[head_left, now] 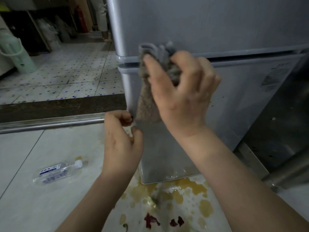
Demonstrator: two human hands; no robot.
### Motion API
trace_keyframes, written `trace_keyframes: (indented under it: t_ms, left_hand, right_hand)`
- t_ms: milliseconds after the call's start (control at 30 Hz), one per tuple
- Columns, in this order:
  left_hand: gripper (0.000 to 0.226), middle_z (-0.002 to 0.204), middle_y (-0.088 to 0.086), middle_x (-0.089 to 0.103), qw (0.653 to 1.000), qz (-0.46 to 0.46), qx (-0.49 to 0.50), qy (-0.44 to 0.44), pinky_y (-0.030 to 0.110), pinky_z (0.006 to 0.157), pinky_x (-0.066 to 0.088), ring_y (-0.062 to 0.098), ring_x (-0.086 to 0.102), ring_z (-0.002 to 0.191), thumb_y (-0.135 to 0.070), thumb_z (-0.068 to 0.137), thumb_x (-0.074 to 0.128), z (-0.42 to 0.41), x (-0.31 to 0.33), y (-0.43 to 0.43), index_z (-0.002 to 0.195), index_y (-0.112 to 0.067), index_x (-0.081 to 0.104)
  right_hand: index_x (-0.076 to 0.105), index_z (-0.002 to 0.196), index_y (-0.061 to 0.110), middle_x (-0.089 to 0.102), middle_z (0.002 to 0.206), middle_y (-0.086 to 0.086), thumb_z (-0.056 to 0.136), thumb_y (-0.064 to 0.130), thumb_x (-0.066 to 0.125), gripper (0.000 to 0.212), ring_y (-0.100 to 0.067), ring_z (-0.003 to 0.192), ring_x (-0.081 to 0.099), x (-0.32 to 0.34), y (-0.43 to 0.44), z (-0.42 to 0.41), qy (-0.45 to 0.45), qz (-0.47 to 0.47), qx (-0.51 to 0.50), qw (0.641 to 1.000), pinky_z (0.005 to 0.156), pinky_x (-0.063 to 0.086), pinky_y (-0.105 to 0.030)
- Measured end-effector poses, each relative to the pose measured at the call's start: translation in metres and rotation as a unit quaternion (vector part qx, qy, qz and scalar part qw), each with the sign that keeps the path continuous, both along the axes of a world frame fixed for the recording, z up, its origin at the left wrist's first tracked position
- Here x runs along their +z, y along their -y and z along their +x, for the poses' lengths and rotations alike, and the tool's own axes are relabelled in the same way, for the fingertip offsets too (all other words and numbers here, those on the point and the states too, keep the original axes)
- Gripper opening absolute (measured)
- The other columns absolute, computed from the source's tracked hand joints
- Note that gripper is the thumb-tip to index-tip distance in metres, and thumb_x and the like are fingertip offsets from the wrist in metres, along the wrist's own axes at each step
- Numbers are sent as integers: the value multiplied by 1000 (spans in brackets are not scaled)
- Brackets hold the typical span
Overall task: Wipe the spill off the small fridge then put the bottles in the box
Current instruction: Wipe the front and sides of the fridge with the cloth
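A small grey two-door fridge (234,91) stands before me. My right hand (184,91) grips a grey-brown cloth (147,104) and holds it against the fridge front near the door handle (150,47); the cloth's tail hangs down the lower door. My left hand (120,141) hovers at the fridge's lower left corner, fingers loosely curled and holding nothing, close to the cloth's hanging end. A clear plastic bottle (58,171) with a white cap and blue label lies on its side on the floor to the left. No box is in view.
A yellow spill (192,188) with red petal-like bits (150,220) spreads over the pale floor tiles at the fridge's base. A metal threshold strip (50,124) crosses the floor. Beyond it stand a green bin (16,52) and dark shelves. A metal cabinet (284,131) flanks the fridge.
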State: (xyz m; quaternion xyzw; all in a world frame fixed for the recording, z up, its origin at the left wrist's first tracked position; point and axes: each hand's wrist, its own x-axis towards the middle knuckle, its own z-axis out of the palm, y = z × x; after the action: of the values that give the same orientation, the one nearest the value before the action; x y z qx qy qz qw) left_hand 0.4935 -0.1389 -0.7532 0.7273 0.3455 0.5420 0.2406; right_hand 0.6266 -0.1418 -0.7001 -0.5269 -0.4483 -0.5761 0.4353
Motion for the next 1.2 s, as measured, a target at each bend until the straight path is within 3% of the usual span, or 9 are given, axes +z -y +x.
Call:
trace_keyframes:
  t_ms: [133,233,333,433,533,700,833,1033,1200]
  left_hand:
    - [28,95,-10,44,1000,-25,5,10,5,79,37,-4,48,90,-8,76,43,-1,-4,-1,94,-28,38]
    - [29,95,0,44,999,33,4,-32,12,79,39,10,46,88,-1,75,48,-2,-6,-1,97,-18,40]
    - [24,94,3,43,995,65,8,-69,14,78,36,12,43,87,0,74,48,-2,-7,1,95,-11,45]
    - [20,94,0,40,987,116,9,-115,12,79,33,9,39,87,-9,75,47,-4,-8,1,95,-12,45]
    - [29,98,8,45,977,158,3,-146,25,83,38,19,43,92,-7,75,50,-5,-4,4,103,-13,43]
    - [41,100,18,50,954,217,34,-203,32,81,37,27,41,92,1,71,61,7,10,11,109,-6,48]
    - [42,100,17,50,942,239,53,-230,35,79,36,28,38,89,-1,69,64,20,13,13,108,-6,50]
    - [39,101,11,38,932,253,103,-240,37,78,35,29,35,87,-11,71,64,28,9,14,107,-8,48]
    - [37,97,20,50,923,251,117,-268,38,77,34,30,36,85,-10,72,65,33,9,19,105,-5,50]
  right_hand:
    - [69,106,39,39,110,3,93,31,58,19,-24,96,40,-12,-7,-9,46,-8,44,998,75,38,-41]
    - [68,109,41,40,110,2,88,33,65,23,-24,96,40,-39,-1,-6,68,-55,45,995,76,37,-40]
    - [61,117,40,40,110,0,87,33,66,30,-24,96,41,-68,8,2,98,-97,27,990,76,37,-40]
    - [56,121,40,40,111,0,86,37,67,37,-23,96,42,-84,22,14,128,-139,-6,982,77,37,-40]
    - [51,127,40,40,112,-1,86,32,65,44,-25,96,41,-75,34,30,161,-151,-48,974,76,36,-41]
    - [48,127,39,36,113,-2,89,25,64,44,-26,97,37,-28,35,53,63,-43,-113,991,75,33,-40]
    - [47,127,33,35,114,-5,88,25,64,44,-27,99,38,-34,29,53,-4,-24,-75,997,79,39,-41]
    - [51,123,33,38,113,-7,84,23,63,42,-30,99,40,-109,43,58,67,-144,-36,987,79,38,-44]
    - [51,122,34,39,113,-6,86,23,59,38,-28,99,41,-101,53,67,98,-151,-52,982,79,36,-44]
